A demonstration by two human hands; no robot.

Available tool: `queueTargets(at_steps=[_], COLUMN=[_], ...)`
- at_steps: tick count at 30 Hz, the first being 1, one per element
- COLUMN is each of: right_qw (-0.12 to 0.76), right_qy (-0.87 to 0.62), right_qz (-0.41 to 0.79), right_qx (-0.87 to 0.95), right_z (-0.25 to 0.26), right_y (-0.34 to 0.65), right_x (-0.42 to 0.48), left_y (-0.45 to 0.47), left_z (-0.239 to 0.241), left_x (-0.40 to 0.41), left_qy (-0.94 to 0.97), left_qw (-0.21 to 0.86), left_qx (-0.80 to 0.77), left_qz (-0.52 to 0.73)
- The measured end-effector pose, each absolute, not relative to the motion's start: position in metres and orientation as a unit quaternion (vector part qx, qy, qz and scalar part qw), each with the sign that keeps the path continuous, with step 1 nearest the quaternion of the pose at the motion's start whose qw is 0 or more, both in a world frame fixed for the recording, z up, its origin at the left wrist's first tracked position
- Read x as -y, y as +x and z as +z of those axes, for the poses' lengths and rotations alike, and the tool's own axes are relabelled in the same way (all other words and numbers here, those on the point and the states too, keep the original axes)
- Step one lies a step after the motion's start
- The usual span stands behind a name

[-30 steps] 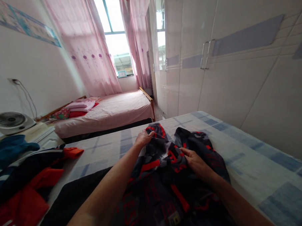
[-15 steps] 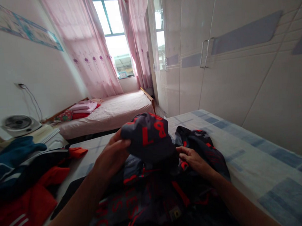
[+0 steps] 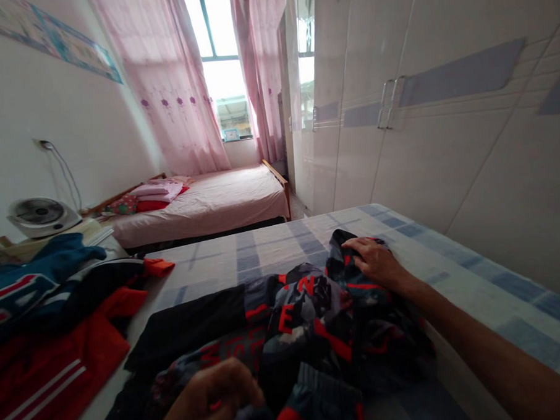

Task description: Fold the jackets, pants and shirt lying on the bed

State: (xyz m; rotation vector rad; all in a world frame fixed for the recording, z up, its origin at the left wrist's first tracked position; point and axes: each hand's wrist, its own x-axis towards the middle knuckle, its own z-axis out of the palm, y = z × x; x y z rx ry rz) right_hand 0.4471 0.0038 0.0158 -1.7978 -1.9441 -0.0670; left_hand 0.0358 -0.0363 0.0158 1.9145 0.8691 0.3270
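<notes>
A dark camouflage-patterned jacket with red letters lies bunched on the bed in front of me. One plain black sleeve-like part stretches out to its left. My right hand rests on the far right fold of the jacket, fingers stretched over the cloth. Low in the picture, my left hand is over the near left part of the clothing, its fingers curled; what they hold, if anything, is hidden. Right of it is a gathered dark band with red patches.
A pile of clothes, with an orange-red garment and a teal one, lies at the left. Behind stands a fan. A pink bed is under the window; a white wardrobe lines the right side. The near bed has a checked sheet.
The raised dark part of the jacket has come down onto the bed. My left hand has moved down towards me, and my right hand has moved up and outward onto the far fold.
</notes>
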Motion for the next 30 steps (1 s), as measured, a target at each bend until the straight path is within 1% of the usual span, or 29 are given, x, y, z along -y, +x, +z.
queueTargets(at_steps=[2, 4, 6, 8, 10, 13, 17, 20, 23, 28, 30], right_qw=[0.173, 0.113, 0.059, 0.021, 0.005, 0.006, 0.008, 0.032, 0.058, 0.066, 0.096], right_qy=[-0.637, -0.612, -0.604, -0.613, -0.637, -0.711, -0.792, -0.821, -0.819, -0.792, -0.761], right_qz=[-0.071, -0.094, -0.110, -0.124, -0.135, -0.152, -0.155, -0.175, -0.196, -0.169, -0.157], right_qx=[0.748, 0.777, 0.787, 0.780, 0.758, 0.687, 0.591, 0.543, 0.537, 0.583, 0.622], right_z=[0.012, 0.004, -0.002, -0.006, -0.007, -0.007, -0.005, 0.006, 0.016, 0.010, 0.008], right_y=[0.451, 0.448, 0.443, 0.444, 0.455, 0.490, 0.536, 0.551, 0.552, 0.534, 0.518], right_x=[-0.014, -0.025, -0.036, -0.045, -0.049, -0.045, -0.030, -0.028, -0.035, -0.031, -0.019], left_y=[0.048, 0.061, 0.072, 0.078, 0.080, 0.078, 0.077, 0.079, 0.081, 0.081, 0.080], left_z=[0.019, 0.015, 0.001, -0.017, -0.035, -0.049, -0.048, -0.043, -0.042, -0.043, -0.034], left_x=[0.016, -0.008, -0.032, -0.049, -0.057, -0.056, -0.050, -0.049, -0.048, -0.048, -0.042], left_qy=[0.827, 0.865, 0.881, 0.876, 0.866, 0.859, 0.860, 0.861, 0.858, 0.858, 0.855], left_qw=[0.381, 0.252, 0.142, 0.086, 0.064, 0.029, 0.017, 0.014, 0.013, 0.033, 0.060], left_qx=[-0.371, -0.376, -0.403, -0.452, -0.489, -0.506, -0.506, -0.506, -0.509, -0.503, -0.499], left_qz=[0.183, 0.218, 0.202, 0.146, 0.089, 0.064, 0.061, 0.058, 0.060, 0.098, 0.127])
